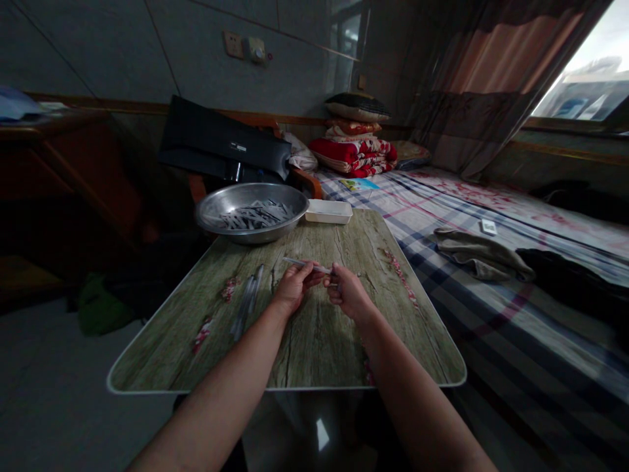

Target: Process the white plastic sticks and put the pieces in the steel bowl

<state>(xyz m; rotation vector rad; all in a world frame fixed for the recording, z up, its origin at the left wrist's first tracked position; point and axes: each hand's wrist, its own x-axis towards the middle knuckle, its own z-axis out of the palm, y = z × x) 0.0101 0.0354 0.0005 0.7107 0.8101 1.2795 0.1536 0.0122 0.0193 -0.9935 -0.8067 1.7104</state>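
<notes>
Over the middle of the table, a thin, pale, see-through stick (322,269) is held nearly level between both hands. My left hand (295,287) is closed round its middle, and its left end sticks out past the fingers. At the right end, my right hand (348,290) pinches it between thumb and curled fingers. To the left of my left forearm lies a small bunch of similar pale sticks (248,298) on the table. Too little detail shows to tell what kind of sticks they are.
The wood-patterned table (324,354) has a wide metal bowl (285,226) of many pale and dark strips at its far left. Beside that sits a white plastic tray (328,213). A bed (417,216) with clothing adjoins on the right. A dark chair (221,141) stands behind the bowl.
</notes>
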